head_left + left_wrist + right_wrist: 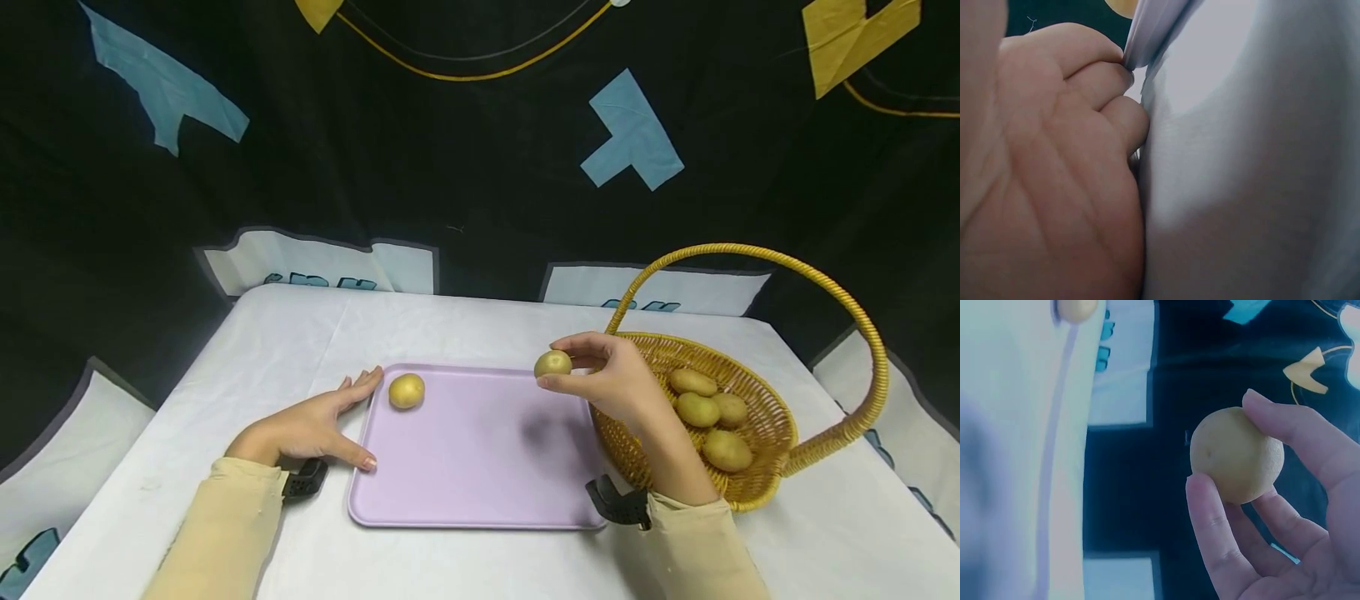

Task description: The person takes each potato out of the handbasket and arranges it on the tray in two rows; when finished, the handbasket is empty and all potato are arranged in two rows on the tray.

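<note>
Between the thumb and fingers of my right hand (611, 375) is a small round yellow potato (552, 364), pinched above the right part of a lilac tray (480, 450). The right wrist view shows this potato (1235, 456) close up, with the thumb on one side and fingertips on the other. My left hand (322, 421) rests at the tray's left rim, thumb and fingers spread along it. Another potato (407, 391) lies on the tray near its far left corner. In the left wrist view the fingertips (1129, 122) meet the tray's edge at the white cloth.
A yellow wicker basket (776, 400) with a tall arched handle (750, 250) stands to the right of the tray, partly behind my right forearm. Several potatoes (726, 451) lie in it. White cloth covers the table (300, 333); a black curtain (480, 183) hangs behind.
</note>
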The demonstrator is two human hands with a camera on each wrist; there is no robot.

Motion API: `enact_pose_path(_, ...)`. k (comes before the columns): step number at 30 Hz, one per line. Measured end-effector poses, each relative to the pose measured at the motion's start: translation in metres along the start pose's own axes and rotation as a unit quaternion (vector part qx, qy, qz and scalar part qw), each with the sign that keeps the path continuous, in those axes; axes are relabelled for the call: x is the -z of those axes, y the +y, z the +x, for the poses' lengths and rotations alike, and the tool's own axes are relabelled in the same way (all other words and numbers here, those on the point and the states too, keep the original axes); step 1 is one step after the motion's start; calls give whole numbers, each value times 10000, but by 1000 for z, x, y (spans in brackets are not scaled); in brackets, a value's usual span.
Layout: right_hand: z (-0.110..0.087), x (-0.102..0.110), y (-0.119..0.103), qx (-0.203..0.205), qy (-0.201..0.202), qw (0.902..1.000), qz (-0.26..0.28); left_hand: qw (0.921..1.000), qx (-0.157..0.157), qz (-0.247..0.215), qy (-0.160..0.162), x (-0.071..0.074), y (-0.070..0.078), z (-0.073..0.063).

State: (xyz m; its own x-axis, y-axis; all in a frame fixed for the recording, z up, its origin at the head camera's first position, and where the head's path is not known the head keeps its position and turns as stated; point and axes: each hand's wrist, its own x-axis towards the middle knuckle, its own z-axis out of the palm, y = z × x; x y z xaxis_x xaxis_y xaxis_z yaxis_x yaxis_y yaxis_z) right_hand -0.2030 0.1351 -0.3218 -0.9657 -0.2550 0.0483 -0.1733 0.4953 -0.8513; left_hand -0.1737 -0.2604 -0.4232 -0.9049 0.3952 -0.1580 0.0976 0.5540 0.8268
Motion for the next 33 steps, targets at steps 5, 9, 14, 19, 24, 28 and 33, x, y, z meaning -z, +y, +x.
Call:
enact_pose_path(5, 5, -22, -1, 61, -80, 9998, 158, 10000, -34, 13, -3, -2, 0, 2)
enact_pose_path(9, 9, -44, -1, -86, -129, 9994, 323, 9999, 22, 139, -39, -4, 1, 4)
enact_pose_path(14, 17, -76, -2, -153, -166, 9983, 542, 9997, 10, 248, -12, -2, 2, 2)
enact_pose_path(19, 26, -105, -6, -221, -274, 9971, 676, 9997, -14, 225, 21, -1, 2, 1)
enact_pose_path(24, 32, -130, -3, -332, -306, 9964, 717, 9997, -36, 243, 11, -1, -1, 0)
enact_pose_path(28, 35, -140, 3, -424, -201, 9968, 641, 9997, -148, 184, -19, 0, 0, 2)
enact_pose_path(33, 37, -143, 7, -475, -275, 9967, 606, 9998, -118, 133, -32, 0, 1, 3)
